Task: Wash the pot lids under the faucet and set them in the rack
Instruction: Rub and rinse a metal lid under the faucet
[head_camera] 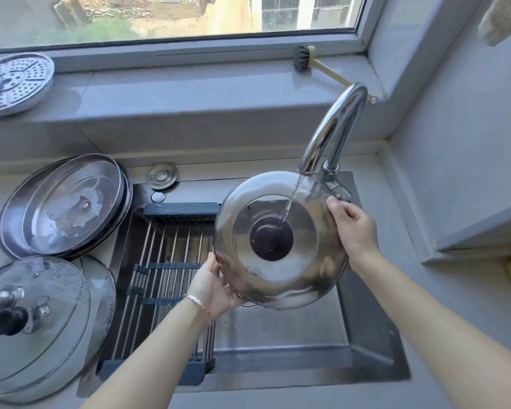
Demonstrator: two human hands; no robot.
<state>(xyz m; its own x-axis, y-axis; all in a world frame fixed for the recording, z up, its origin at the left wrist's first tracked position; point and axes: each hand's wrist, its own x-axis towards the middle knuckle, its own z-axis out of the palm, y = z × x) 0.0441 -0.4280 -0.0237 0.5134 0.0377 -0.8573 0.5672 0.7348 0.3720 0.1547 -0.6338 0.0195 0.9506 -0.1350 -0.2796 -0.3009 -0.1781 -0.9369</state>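
Sink (372, 335): a dark basin lying open before you, its right half taking the run-off. Rack (171, 249): roll-up bars spanning the sink's left half and carrying no lid so far. Glass lid (36, 329): sitting knob-up on the counter at your near left, overlapping a second glass rim beneath it. Stacked steel lids (65, 205): lying behind the glass lid, just left of the rack, the upper one showing whitish foam. Held lid (307, 261): domed steel, which you are holding tilted over the sink's right half, top side facing you, directly beneath the spout. Faucet (334, 128): running. Right hand (354, 228): gripping the lid's far right rim, close to the faucet base. Left hand (216, 287): gripping the near left rim, fingers curling underneath; your hands are sitting well apart, on opposite edges. Knob (271, 238): dark, at the lid's centre, taking the water stream (292, 199) at its upper edge. Step in hand, judging by the bare rack: you are rinsing the first lid's outer face. The next move is probably calling for turning the lid so that water is reaching the underside, then carrying it left with both grips firm, wet steel being slippery, and setting it on the bars.
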